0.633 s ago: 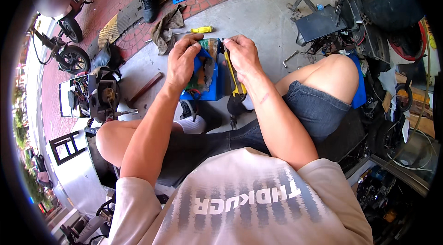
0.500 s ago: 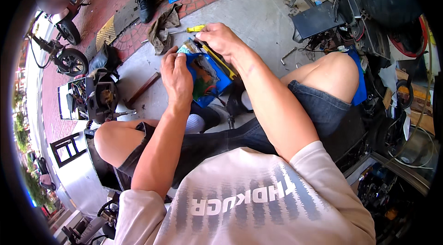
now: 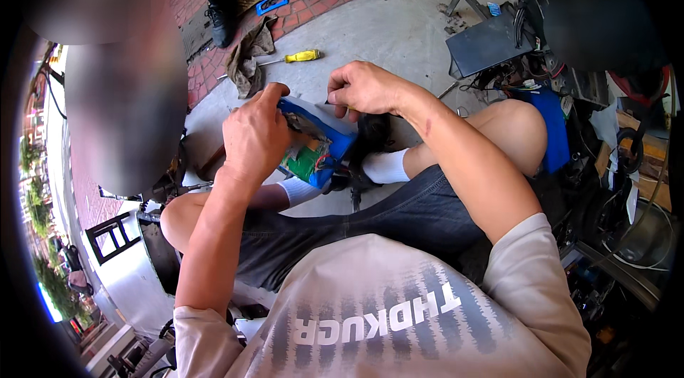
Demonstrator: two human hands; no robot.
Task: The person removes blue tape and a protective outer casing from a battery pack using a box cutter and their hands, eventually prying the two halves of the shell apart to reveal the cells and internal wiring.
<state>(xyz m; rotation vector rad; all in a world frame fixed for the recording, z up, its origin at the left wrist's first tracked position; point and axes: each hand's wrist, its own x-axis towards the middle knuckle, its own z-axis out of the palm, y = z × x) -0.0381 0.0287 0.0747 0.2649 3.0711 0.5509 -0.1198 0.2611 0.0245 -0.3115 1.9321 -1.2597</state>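
I see left hand [image 3: 256,132] clamped on blue-wrapped battery pack [image 3: 318,141], just right of it, left edge covered by fingers; right hand [image 3: 363,89] beside pack, fingertips pinching dark-tipped object [image 3: 327,102], mostly hidden from me

At 11 o'clock, a yellow screwdriver [image 3: 303,56] touches a dirty rag [image 3: 249,47] on the grey floor [image 3: 388,11], near someone's black shoe [image 3: 222,19]. A flat dark box [image 3: 488,44] sits at 2 o'clock.
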